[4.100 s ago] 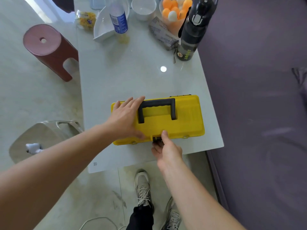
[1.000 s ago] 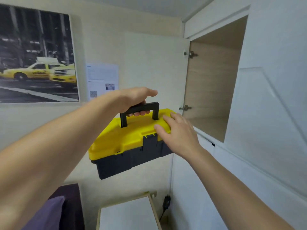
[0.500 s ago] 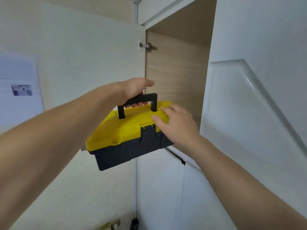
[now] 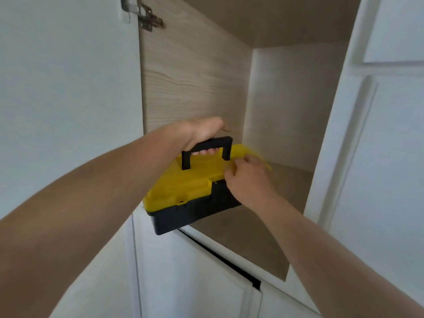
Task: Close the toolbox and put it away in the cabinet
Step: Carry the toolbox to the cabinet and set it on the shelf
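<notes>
Left hand point(image 4: 202, 131) fingers point(image 4: 206, 152) curled tight round the black handle point(image 4: 207, 145), carrying the toolbox point(image 4: 183, 191). Right hand point(image 4: 249, 180) fingers rest loosely bent on the yellow lid point(image 4: 190, 180) near its right end, palm over the front edge by the black latch point(image 4: 218, 183); no closed grip there. Toolbox lid down, tilted, far end raised. Its right part sits over the cabinet shelf point(image 4: 252, 230), the left black bottom corner hangs out past the shelf's front edge. Whether the base touches the shelf cannot be told. Cabinet point(image 4: 197, 76) open, wood-grain inner wall, metal hinge point(image 4: 146, 16) top left, white door point(image 4: 68, 88) swung out on the left.
</notes>
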Tool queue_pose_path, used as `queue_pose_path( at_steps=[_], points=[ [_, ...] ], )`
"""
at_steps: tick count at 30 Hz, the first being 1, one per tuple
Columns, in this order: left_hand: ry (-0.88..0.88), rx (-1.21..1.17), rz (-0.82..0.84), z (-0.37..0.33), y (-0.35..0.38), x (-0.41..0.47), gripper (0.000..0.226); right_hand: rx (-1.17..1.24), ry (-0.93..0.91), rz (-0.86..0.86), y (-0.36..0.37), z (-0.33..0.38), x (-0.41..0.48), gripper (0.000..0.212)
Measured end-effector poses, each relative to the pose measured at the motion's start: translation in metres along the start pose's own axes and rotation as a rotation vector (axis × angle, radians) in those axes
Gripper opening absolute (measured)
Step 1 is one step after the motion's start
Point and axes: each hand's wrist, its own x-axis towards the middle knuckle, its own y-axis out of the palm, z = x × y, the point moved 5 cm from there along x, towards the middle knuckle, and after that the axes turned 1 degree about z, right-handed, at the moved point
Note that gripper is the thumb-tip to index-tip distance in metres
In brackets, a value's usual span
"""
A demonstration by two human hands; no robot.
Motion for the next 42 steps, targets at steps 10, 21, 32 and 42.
queue_pose_path(
  at_steps=[10,21,32,42],
  points=[
    [0.079,-0.075,0.230,-0.021,0.049,0.102,0.042,-0.050,0.347,0.018,0.048,-0.036,0.041,0.068],
    [0.201,-0.181,0.177,-0.002,0.072,0.153,0.020,0.052,0.445,0.139,0.079,-0.064,0.051,0.063],
    [0.543,0.044,0.260,0.096,0.033,0.069,0.046,0.003,-0.096,-0.040,0.080,0.012,0.009,0.072],
    [0.655,0.271,0.110,0.104,0.065,0.094,0.062,-0.124,-0.084,0.078,0.098,-0.008,0.019,0.060]
  ],
)
